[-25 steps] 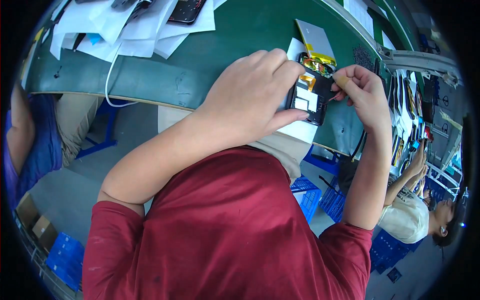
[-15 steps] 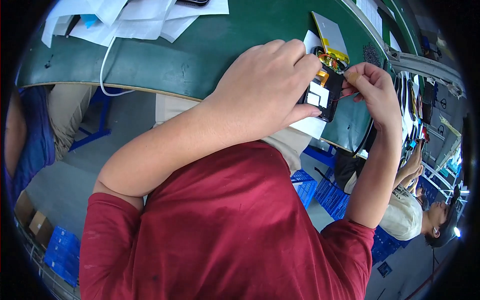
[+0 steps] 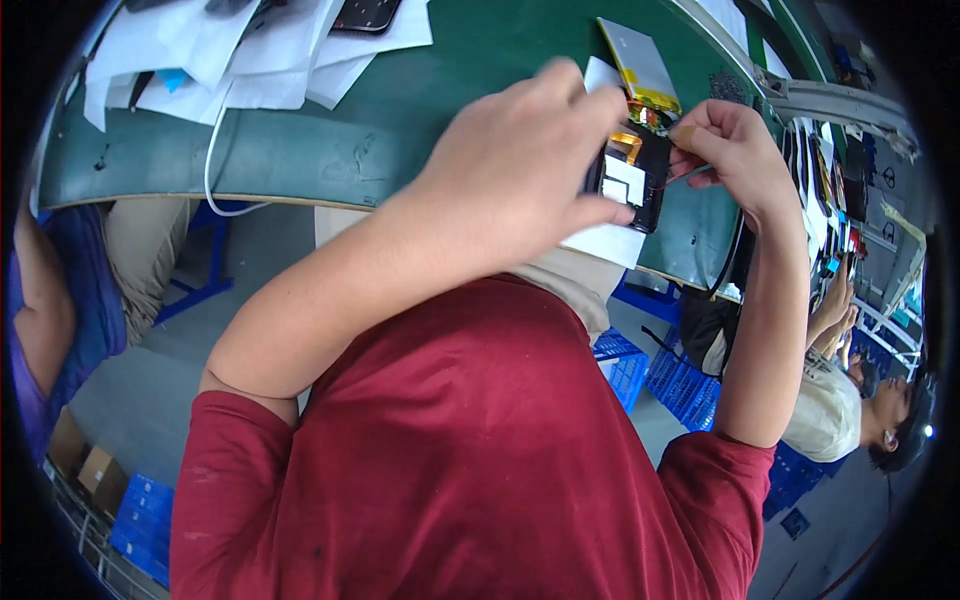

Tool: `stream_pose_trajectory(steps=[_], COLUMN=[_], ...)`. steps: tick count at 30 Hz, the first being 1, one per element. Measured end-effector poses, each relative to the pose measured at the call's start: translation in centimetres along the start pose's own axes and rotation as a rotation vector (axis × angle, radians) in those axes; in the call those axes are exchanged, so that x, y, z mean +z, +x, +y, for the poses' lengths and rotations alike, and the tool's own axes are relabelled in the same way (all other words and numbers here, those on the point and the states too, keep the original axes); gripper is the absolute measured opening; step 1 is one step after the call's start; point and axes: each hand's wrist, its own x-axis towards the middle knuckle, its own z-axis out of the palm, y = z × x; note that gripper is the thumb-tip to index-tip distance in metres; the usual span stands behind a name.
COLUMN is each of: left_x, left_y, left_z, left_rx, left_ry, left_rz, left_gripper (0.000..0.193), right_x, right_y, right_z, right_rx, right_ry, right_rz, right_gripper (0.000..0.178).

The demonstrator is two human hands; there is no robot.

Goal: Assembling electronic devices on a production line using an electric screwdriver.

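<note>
On the green bench at upper right lies a black, opened electronic device housing (image 3: 652, 160) with an orange flex strip and a white patch inside. My left hand (image 3: 530, 160), partly blurred, is closed around its left side, thumb at the lower edge; its fingertips are hidden. At the right edge my right hand (image 3: 735, 155) pinches, with a tan wrap on one digit. A thin red wire (image 3: 682, 177) runs from the housing into those fingers. Beyond the housing rests a silver pouch battery (image 3: 642, 62) with yellow tape, beside a small circuit board with wires.
White paper (image 3: 605, 243) lies under the housing. Paper sheets (image 3: 270, 60), a black device (image 3: 366, 14) and a white cable (image 3: 208, 165) occupy the bench's left. A metal rail (image 3: 850, 105) borders the right. Other people sit on both sides; blue crates (image 3: 685, 385) stand below.
The view has shifted slightly, so the bench items sit a little differently. My left hand's fingers have moved and blurred at the housing. My right hand keeps its pinch at the right edge.
</note>
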Motion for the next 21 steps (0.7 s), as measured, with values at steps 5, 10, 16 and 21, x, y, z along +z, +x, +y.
stream_pose_trajectory(steps=[5,10,16,21], left_x=[-3.4,-2.6,-4.2,-2.2], left_y=[7.2,15.5,16.3,5.7], left_z=[3.6,-0.1,0.9,5.7], left_rx=[-0.134,-0.231,0.027,0.46], left_ry=[0.4,0.456,0.191,0.316], left_rz=[-0.035,-0.712,-0.499,-0.218], left_gripper=[0.055,0.079,0.037,0.028], right_x=[-0.1,4.0,5.4,4.8], right_y=[-0.3,-4.8,-5.4,-5.9], right_z=[0.7,3.0,3.7,5.8], right_rx=[-0.04,-0.056,-0.209,-0.3], right_ry=[0.088,0.187,0.287,0.353], right_rz=[0.011,0.182,0.243,0.282], right_gripper=[0.022,0.027,0.02,0.026])
